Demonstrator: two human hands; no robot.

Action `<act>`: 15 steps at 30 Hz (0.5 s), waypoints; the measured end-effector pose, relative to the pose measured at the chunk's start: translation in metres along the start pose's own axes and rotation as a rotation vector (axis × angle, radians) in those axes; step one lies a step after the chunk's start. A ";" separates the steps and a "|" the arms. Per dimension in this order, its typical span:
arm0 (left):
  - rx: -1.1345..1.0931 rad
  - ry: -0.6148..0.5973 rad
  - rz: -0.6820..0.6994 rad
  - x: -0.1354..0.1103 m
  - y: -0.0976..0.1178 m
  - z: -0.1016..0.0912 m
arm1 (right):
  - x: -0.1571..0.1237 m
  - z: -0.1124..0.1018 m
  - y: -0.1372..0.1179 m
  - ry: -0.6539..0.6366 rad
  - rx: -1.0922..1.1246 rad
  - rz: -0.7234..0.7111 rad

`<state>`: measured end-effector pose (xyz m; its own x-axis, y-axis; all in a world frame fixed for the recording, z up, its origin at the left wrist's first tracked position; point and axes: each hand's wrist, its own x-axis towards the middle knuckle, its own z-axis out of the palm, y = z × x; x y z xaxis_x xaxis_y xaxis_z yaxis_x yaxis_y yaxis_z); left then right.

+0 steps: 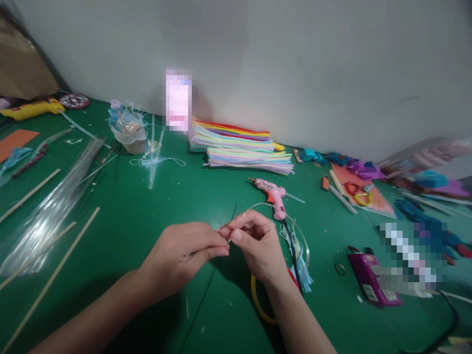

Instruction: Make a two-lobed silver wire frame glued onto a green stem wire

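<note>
My left hand (193,248) and my right hand (256,243) meet fingertip to fingertip above the middle of the green table. Both pinch a thin pale wire (265,204), which curves up from my right fingers and bends down to the right. Its short end shows between the thumbs; the rest inside the fingers is hidden. Just beyond my right hand lies a pink glue gun (273,194), its nozzle pointing left. Beside my right wrist is a light blue tassel (304,273). Yellow-handled scissors (260,307) are partly covered by my right forearm.
Pipe cleaners (236,140) are stacked by the wall, near a blurred upright screen (179,101). At left lie clear plastic strips (55,206), wooden sticks (59,275) and a cup (132,137). A purple power strip (372,278) and orange paper (365,191) are at right.
</note>
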<state>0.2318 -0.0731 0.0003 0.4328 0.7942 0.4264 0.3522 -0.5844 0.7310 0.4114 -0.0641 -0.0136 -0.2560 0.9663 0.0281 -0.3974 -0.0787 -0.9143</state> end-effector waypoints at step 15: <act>0.019 -0.060 0.041 0.000 -0.009 -0.001 | 0.002 -0.002 0.000 0.127 -0.072 -0.032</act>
<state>0.2276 -0.0678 -0.0051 0.4960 0.7583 0.4230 0.3481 -0.6200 0.7032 0.4127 -0.0613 -0.0139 -0.1288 0.9916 0.0106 -0.3379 -0.0338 -0.9406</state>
